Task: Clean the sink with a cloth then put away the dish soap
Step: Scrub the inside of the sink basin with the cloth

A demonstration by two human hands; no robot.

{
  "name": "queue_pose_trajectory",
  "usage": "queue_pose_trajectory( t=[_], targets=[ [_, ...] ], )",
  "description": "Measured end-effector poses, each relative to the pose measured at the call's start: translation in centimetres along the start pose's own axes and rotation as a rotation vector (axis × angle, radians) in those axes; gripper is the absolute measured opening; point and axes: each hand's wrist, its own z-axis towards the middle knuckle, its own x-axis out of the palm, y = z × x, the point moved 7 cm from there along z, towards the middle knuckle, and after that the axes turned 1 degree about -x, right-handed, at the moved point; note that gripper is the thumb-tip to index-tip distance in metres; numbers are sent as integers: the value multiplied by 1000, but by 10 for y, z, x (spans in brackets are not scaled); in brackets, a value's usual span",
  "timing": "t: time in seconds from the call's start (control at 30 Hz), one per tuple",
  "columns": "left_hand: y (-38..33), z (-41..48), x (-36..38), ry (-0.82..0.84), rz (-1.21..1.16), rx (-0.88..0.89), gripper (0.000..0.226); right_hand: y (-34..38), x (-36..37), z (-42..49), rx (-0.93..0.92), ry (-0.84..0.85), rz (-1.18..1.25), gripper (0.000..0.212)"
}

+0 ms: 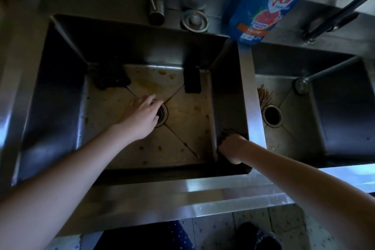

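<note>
Your dish soap bottle (272, 4) shows a large white Chinese character on red; the smaller print is unreadable.

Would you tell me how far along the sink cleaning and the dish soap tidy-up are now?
Nothing looks finished: brown stains dot the left basin floor. In hand: the right hand grips a dark cloth against that basin's right wall; the left hand rests by the drain. Left: the remaining wiping, and putting away the dish soap bottle, which stands on the ledge behind.
</note>
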Motion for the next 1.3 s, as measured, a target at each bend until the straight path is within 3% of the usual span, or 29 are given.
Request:
queue_pose_trajectory(
  t=[0.2,0.37,0.63,0.77,1.3],
  targets=[
    [12,-2,1,-29,50,-2,51,-9,-3,-1,-12,23,153,34],
    [28,2,0,-16,23,-37,51,-36,-21,11,41,-71,83,27],
    [45,16,-7,-5,-1,-85,51,-107,-57,28,259,-265,-8,59],
    [47,20,-10,-14,30,-87,51,-119,-62,35,333,-289,-13,61],
    [34,9,10,29,33,-30,50,-59,-33,13,179,-164,39,55]
  ],
)
